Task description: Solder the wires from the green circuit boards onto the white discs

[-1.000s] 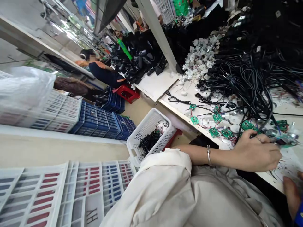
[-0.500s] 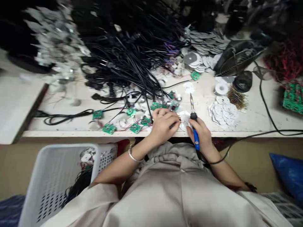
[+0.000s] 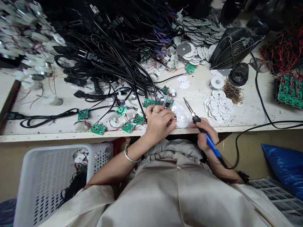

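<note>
My left hand [image 3: 158,123] rests at the bench's front edge, its fingertips pinching a small dark part [image 3: 169,123] that is too small to identify. Just above it lies a green circuit board with a small metal motor [image 3: 167,101]. A white round disc [image 3: 182,118] lies to the right of that hand, touching neither hand. My right hand [image 3: 207,134] grips a blue-handled soldering iron [image 3: 210,142], whose metal tip [image 3: 188,106] points up and left, off the bench surface. Several small green boards [image 3: 127,127] with red wires lie to the left.
A tangle of black power cords [image 3: 111,53] fills the back of the bench. Beside it are stacked white discs [image 3: 219,105], a solder spool [image 3: 217,82] and a wire-guarded fan [image 3: 234,47]. A white plastic basket [image 3: 54,179] sits below the bench edge, and a blue cushion [image 3: 285,168] lies right.
The view has swung from the left side to straight over the bench. Since the middle frame, the soldering iron has moved right and tilted lower, and my left hand has shifted slightly up.
</note>
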`<state>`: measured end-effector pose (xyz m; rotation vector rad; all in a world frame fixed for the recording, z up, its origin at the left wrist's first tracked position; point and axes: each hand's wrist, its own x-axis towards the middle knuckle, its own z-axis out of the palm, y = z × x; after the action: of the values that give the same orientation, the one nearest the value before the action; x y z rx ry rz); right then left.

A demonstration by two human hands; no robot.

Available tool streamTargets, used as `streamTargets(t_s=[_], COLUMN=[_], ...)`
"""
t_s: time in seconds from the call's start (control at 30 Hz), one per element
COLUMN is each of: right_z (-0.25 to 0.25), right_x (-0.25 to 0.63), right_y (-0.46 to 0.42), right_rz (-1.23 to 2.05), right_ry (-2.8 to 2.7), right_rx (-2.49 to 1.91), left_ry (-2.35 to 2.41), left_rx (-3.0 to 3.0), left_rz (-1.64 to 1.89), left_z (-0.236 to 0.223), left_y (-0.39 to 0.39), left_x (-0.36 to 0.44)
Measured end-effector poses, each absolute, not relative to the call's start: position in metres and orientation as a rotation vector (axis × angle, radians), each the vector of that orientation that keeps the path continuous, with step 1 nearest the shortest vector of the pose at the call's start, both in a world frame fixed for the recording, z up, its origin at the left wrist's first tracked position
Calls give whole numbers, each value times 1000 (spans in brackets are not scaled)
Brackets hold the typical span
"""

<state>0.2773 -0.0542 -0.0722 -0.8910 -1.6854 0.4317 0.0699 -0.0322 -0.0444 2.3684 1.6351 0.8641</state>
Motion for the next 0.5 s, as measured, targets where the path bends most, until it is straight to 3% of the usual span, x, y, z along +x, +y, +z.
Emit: streamTargets(t_s=[0.2, 0.5], right_z=[-76, -80], right_x=[286, 286], right_y=[-58, -56], right_rz=[703, 679], right_ry=[-1199, -1385], right_rx=[-969, -890], left_ry=[1621, 1629], left_rx=[2366, 2339], left_rz=[789, 749], left_z=[-41, -40], left_y=[-32, -31], left_x=[68, 70])
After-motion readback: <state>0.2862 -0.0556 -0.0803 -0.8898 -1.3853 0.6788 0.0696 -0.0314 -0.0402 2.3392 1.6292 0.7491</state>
